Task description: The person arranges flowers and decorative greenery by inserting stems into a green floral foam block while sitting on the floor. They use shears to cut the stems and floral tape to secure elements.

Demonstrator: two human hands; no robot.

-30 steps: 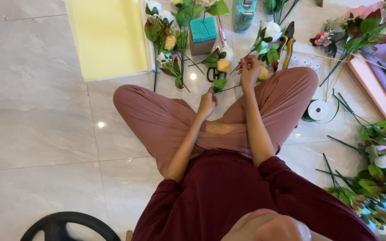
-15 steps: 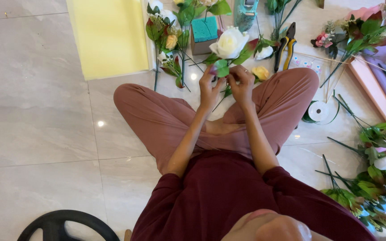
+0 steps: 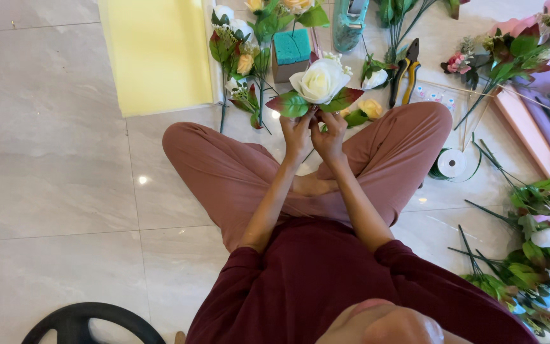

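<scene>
Overhead, head view: white rose (image 3: 318, 81), leaves beneath, raised above crossed legs. Left hand (image 3: 296, 132) and right hand (image 3: 330, 136) both pinch its stem just under the leaves. Likely light, soft-petalled; best gripped by the stem.

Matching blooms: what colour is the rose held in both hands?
Creamy white rose, with green and reddish leaves; head view.

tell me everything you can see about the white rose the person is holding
The white rose is a cream-white, fully open bloom that looks artificial. Green and reddish leaves spread on either side just under the head. It is held upright above the crossed legs, bloom facing the camera. The left hand and right hand pinch it together just below the leaves; its stem is hidden behind the hands.
</scene>
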